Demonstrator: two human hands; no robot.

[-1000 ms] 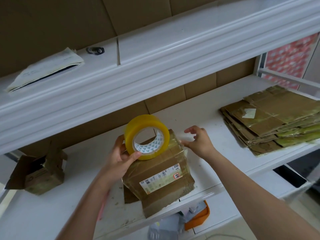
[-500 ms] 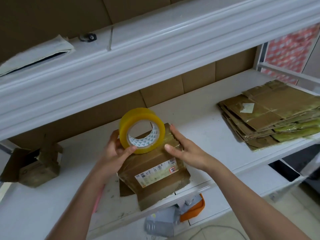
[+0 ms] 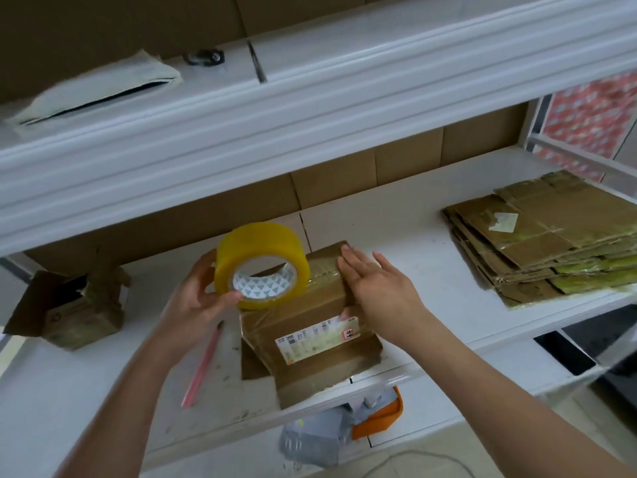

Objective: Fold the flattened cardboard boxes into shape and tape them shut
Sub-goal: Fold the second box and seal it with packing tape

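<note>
— How many boxes?
— One folded box (image 3: 303, 319) mid-shelf, one flattened stack (image 3: 548, 236) far right.
— The hands?
— Left hand (image 3: 196, 298) grips one tape roll (image 3: 262, 263); right hand (image 3: 375, 288) lies flat, fingers straight, on the box.

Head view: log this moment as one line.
left hand grips tape roll | right hand flat on labelled cardboard box | flattened box stack waiting

Yellow tape roll (image 3: 262, 265) with blue-triangle-patterned white core; brown box (image 3: 306, 326); pink pencil (image 3: 203, 365); white shelf (image 3: 396, 215).
</note>
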